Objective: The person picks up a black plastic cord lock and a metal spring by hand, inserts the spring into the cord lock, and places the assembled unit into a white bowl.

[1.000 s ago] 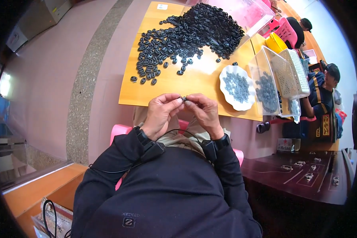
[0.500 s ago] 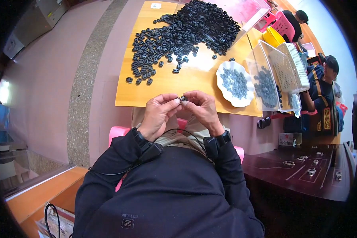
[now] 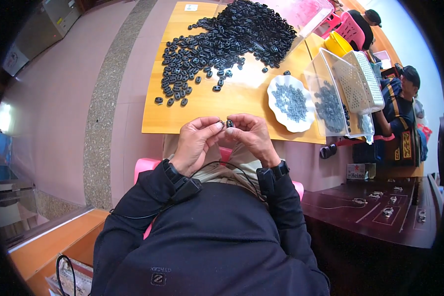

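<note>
Just off the near edge of the yellow wooden table (image 3: 251, 118), my two hands are close together. My right hand (image 3: 254, 138) pinches a small black oval piece with two holes (image 3: 230, 124) between thumb and forefinger. The thumb and forefinger of my left hand (image 3: 195, 143) are closed on a tiny part beside it, too small to name. Beyond my hands spreads a big heap of similar black two-holed pieces (image 3: 246, 34), with loose ones scattered toward me. On the right, a white scalloped dish (image 3: 301, 128) holds many small translucent grey pieces.
Right of the dish stands a clear plastic box (image 3: 313, 74) with dark pieces inside, beside a white perforated basket (image 3: 367, 81). A yellow bowl (image 3: 338, 44) is farther back. Another person (image 3: 397, 106) sits at the right. A dark brown panel (image 3: 340, 212) lies lower right.
My hands have drawn slightly apart at the fingertips. The black oval piece now shows upright in my right fingers, separate from the tiny part in my left.
</note>
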### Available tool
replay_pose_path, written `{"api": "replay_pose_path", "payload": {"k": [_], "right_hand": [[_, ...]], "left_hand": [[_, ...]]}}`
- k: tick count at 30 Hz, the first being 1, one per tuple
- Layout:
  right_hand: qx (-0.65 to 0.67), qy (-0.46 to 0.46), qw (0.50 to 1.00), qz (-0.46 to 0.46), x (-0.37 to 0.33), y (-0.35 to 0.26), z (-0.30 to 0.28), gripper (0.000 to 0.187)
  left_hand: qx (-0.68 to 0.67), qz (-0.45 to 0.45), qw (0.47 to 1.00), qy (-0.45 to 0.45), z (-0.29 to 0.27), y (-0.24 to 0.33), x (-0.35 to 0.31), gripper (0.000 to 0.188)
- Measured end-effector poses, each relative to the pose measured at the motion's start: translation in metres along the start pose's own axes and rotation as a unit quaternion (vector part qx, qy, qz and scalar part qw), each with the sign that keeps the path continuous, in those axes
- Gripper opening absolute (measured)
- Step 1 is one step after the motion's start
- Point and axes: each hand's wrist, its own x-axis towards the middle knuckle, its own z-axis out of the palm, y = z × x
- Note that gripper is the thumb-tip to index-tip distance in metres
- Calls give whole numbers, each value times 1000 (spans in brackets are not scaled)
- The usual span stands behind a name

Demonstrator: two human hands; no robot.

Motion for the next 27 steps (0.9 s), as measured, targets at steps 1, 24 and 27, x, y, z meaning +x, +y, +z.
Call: {"api": "replay_pose_path", "payload": {"k": [1,24,27], "right_hand": [[10,4,1000,5,0,0,0,28],[9,19,999,-27,-1,4,-6,29],[-14,27,999,-35,-1,4,-3,28]], "left_hand": [[0,2,1000,2,1,0,0,12],[21,-5,1000,3,4,4,-2,14],[15,2,1000,-2,2,3,-1,14]]}}
